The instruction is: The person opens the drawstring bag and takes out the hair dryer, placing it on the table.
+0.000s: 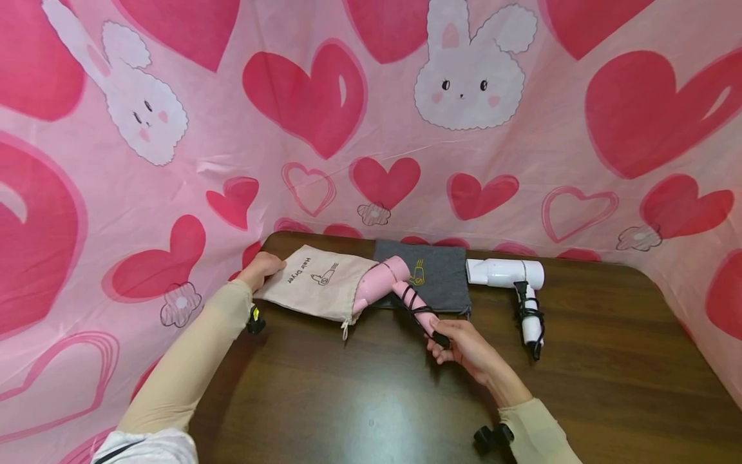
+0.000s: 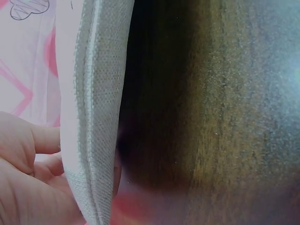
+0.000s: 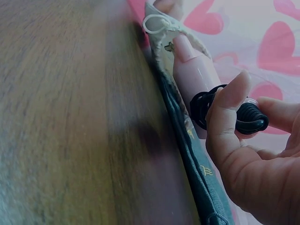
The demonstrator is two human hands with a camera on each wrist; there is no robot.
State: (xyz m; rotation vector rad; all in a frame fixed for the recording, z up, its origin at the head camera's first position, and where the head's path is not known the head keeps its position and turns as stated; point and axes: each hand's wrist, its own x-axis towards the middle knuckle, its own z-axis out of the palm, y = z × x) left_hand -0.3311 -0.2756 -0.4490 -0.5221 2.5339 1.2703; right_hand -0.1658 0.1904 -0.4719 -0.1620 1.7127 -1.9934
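A pink hair dryer (image 1: 382,281) lies with its nozzle end inside the mouth of a cream drawstring bag (image 1: 315,283) printed "Hair Dryer". Black cord is wound around its handle. My right hand (image 1: 466,348) grips the end of that handle; in the right wrist view, thumb and fingers (image 3: 234,91) close around handle and cord. At the bag's far left corner, my left hand (image 1: 262,270) pinches the cloth. The left wrist view shows the thumb on one side of the bag's edge (image 2: 93,112) and fingertips behind it. The nozzle's tip is hidden in the cloth.
A dark grey drawstring bag (image 1: 443,296) with a yellow dryer print lies flat behind the pink dryer. To its right rests a white hair dryer (image 1: 510,274), its handle wrapped in black cord. The brown wooden table (image 1: 371,399) meets a pink heart-and-rabbit curtain (image 1: 394,129) at the back.
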